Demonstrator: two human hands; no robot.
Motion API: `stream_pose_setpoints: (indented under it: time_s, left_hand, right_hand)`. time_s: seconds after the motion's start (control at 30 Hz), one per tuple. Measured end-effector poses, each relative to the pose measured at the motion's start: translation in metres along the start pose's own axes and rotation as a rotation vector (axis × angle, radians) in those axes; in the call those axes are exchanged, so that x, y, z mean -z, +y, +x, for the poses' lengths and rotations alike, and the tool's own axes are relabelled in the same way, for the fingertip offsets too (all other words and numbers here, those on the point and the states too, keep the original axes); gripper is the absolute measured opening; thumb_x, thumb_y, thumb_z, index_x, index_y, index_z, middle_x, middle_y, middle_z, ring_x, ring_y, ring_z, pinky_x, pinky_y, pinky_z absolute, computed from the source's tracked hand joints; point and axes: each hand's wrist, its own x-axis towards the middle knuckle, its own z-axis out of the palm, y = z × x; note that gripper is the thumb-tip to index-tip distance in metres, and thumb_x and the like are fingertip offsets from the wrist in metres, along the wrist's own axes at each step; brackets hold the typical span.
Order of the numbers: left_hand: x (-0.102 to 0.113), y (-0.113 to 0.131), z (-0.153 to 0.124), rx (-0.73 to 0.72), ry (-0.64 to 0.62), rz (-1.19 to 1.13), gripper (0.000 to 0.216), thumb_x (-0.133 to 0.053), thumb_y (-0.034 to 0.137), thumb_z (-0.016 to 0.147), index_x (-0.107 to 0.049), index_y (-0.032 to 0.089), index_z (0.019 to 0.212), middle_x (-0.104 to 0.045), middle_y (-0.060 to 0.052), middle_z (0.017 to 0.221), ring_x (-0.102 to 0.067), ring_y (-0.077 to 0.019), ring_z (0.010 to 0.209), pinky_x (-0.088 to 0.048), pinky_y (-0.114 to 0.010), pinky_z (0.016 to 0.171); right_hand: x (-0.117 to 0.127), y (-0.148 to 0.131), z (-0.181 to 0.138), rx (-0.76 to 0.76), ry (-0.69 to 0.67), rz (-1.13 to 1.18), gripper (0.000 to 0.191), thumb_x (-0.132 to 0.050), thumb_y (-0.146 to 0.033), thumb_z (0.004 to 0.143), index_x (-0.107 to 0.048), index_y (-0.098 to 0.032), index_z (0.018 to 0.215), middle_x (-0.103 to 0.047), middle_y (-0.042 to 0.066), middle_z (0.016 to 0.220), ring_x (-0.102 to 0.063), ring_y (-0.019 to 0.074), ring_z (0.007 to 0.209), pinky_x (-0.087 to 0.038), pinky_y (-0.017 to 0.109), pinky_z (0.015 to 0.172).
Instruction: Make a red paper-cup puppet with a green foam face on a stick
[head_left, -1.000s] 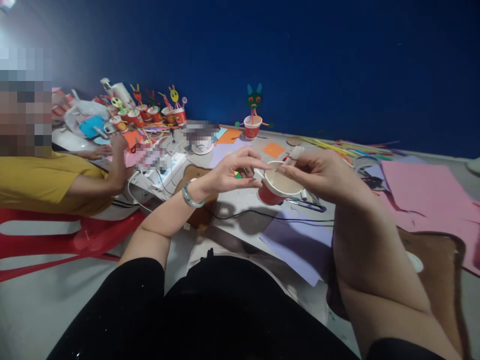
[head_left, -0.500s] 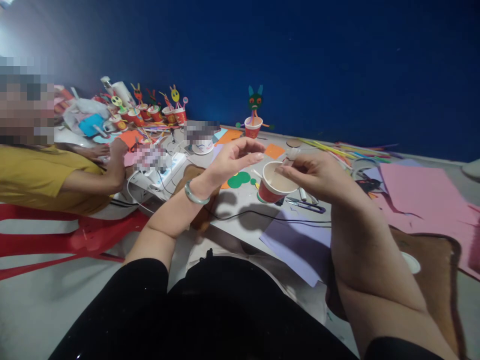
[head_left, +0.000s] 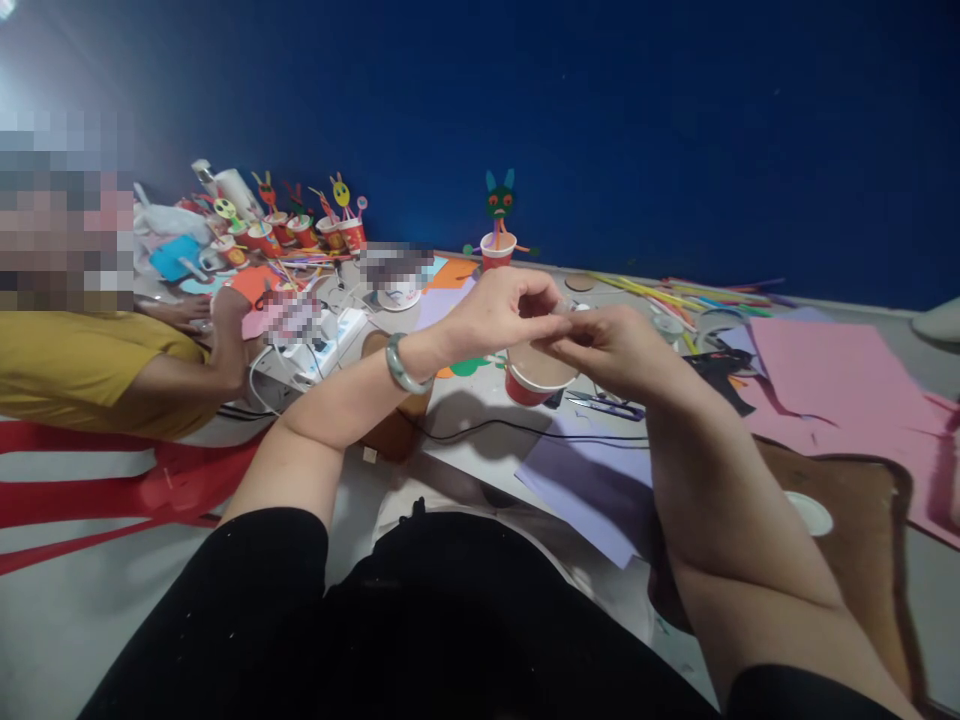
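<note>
Over the table, my left hand (head_left: 514, 308), with a pale green bangle on its wrist, has thumb and fingers curled in a pinch. Its fingertips meet those of my right hand (head_left: 611, 345), also pinched. Whatever lies between the fingertips is too small or hidden to name. A red paper cup (head_left: 527, 388) with a white rim is right below the fingers, which cover part of its mouth; I cannot tell whether they grip it. Green paper circles (head_left: 468, 368) lie left of the cup. Scissors (head_left: 604, 405) are on its right.
A cup with a green paper figure (head_left: 498, 245) stands by the blue wall. Pipe cleaners (head_left: 675, 300), pink paper (head_left: 832, 375) and purple paper (head_left: 592, 490) lie rightward. A black cable (head_left: 480, 430) crosses the front. At left, a person in a yellow shirt (head_left: 97, 370) works beside a power strip (head_left: 337, 335).
My left hand has moved right and its fingers have closed in to meet my right fingertips above the cup. The view has shifted slightly.
</note>
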Motion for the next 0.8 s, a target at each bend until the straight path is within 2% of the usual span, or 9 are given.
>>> stream_pose_setpoints:
  time_s: [0.13, 0.33, 0.47, 0.63, 0.8]
  left_hand:
    - [0.002, -0.015, 0.004, 0.016, 0.019, 0.01, 0.022, -0.09, 0.026, 0.091, -0.072, 0.018, 0.083, -0.072, 0.001, 0.079, -0.063, -0.0109, 0.074, -0.051, -0.028, 0.072]
    - [0.016, -0.047, 0.024, 0.117, -0.152, -0.102, 0.02, -0.092, 0.019, 0.078, -0.072, 0.018, 0.08, -0.071, 0.002, 0.076, -0.064, -0.0111, 0.074, -0.054, -0.028, 0.075]
    - [0.016, -0.072, 0.035, 0.154, -0.232, -0.201, 0.022, -0.094, 0.021, 0.074, -0.073, 0.017, 0.078, -0.071, 0.002, 0.073, -0.065, -0.0115, 0.073, -0.055, -0.029, 0.076]
    - [0.005, -0.106, 0.041, 0.143, -0.197, -0.277, 0.027, -0.098, 0.028, 0.073, -0.074, 0.016, 0.075, -0.071, 0.001, 0.074, -0.063, -0.0116, 0.073, -0.053, -0.03, 0.076]
    - [-0.005, -0.129, 0.04, 0.109, -0.122, -0.313, 0.031, -0.1, 0.034, 0.077, -0.074, 0.017, 0.077, -0.071, 0.001, 0.076, -0.062, -0.0118, 0.074, -0.051, -0.03, 0.077]
  right_hand:
    - [-0.01, 0.013, 0.011, -0.055, 0.027, 0.055, 0.05, -0.076, -0.073, 0.095, -0.084, -0.025, 0.086, -0.069, 0.004, 0.075, -0.058, 0.0215, 0.073, -0.043, 0.035, 0.067]
    - [-0.032, 0.048, 0.029, -0.098, 0.11, 0.002, 0.05, -0.074, -0.065, 0.094, -0.067, -0.023, 0.07, -0.053, 0.002, 0.064, -0.047, 0.0179, 0.068, -0.032, 0.036, 0.066]
    - [-0.039, 0.064, 0.036, -0.162, 0.114, -0.086, 0.041, -0.073, -0.055, 0.096, -0.068, -0.022, 0.071, -0.056, 0.002, 0.064, -0.049, 0.0182, 0.067, -0.033, 0.037, 0.069]
    - [-0.045, 0.08, 0.04, -0.22, 0.098, -0.098, 0.028, -0.074, -0.047, 0.094, -0.078, -0.022, 0.083, -0.065, 0.003, 0.068, -0.055, 0.0204, 0.068, -0.038, 0.037, 0.072]
    - [-0.047, 0.097, 0.042, -0.22, 0.12, -0.068, 0.03, -0.078, -0.051, 0.091, -0.08, -0.022, 0.085, -0.065, 0.003, 0.068, -0.055, 0.0204, 0.069, -0.041, 0.036, 0.071]
